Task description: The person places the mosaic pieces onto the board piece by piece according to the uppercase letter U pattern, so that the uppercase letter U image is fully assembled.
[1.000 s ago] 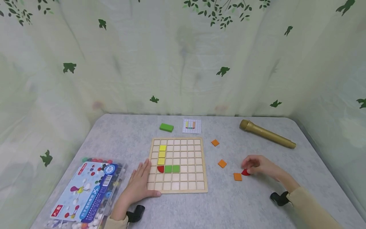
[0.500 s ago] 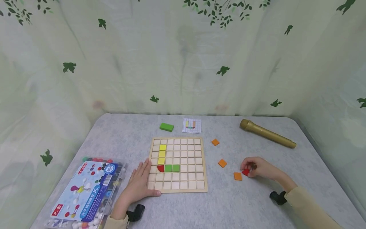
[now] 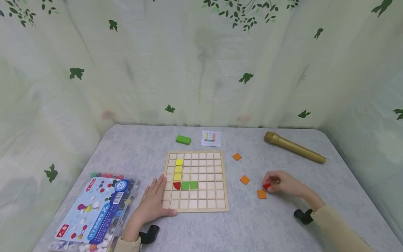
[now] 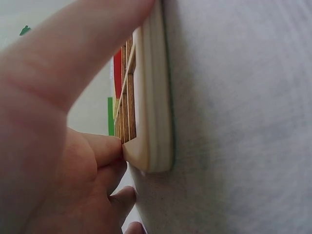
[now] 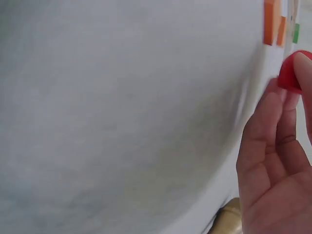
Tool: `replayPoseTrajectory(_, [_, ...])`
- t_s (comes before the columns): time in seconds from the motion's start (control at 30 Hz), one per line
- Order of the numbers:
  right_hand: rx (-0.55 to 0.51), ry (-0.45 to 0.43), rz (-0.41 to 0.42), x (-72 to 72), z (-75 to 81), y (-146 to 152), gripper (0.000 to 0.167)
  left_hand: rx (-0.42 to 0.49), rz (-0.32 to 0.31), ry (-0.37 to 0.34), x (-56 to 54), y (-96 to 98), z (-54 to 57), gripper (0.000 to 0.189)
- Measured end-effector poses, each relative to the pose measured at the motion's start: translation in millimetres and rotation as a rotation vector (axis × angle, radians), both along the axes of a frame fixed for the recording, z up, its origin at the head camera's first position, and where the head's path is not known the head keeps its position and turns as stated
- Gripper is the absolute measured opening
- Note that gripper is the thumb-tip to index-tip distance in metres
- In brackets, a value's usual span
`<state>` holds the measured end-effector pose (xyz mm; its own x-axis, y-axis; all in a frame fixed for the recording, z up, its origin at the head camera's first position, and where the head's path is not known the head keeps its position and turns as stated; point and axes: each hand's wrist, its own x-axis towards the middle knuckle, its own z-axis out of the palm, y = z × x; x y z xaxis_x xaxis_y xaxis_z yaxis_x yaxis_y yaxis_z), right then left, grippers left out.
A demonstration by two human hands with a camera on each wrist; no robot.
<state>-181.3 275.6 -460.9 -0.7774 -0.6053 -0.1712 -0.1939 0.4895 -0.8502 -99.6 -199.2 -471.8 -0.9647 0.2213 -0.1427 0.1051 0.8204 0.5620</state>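
Observation:
My left hand (image 3: 152, 202) rests with straight fingers along the left edge and lower left corner of a wooden grid board (image 3: 211, 211). On the board, several yellow squares (image 3: 178, 169) form a column above a red rounded piece (image 3: 177, 185), with green squares (image 3: 189, 185) running right from it. Over the table right of the board, my right hand (image 3: 284, 183) pinches another red piece (image 5: 291, 73) between thumb and fingers. Close by on its left lies an orange square (image 3: 261, 194); two other orange squares, one nearer (image 3: 244, 180) and one farther (image 3: 237, 156), lie toward the board.
Behind the board are a green block (image 3: 183, 140) and a small pattern card (image 3: 211, 138). A gold microphone (image 3: 295, 147) lies at the back right. A clear box of coloured parts with a blue printed cover (image 3: 94, 210) sits at the left.
The right hand has picked the red piece up off the table and moved it slightly left. The left hand and the board have stayed in place.

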Motion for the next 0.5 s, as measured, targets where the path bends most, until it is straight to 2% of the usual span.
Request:
replayPoseTrajectory(0.17, [-0.050,0.020,0.019,-3.1,5.6,-12,0.013,-0.005,-0.001,0.000,0.2,0.1,0.2,0.127])
replayPoseTrajectory(0.37, [-0.119,-0.012,0.023,-5.0,11.7,-36,0.012,-0.001,-0.001,-0.004,0.4,0.2,0.9,0.127])
replayPoseTrajectory(0.5, [-0.108,-0.015,0.018,-7.1,13.7,-52,0.011,-0.004,0.001,-0.009,0.6,0.4,1.5,0.127])
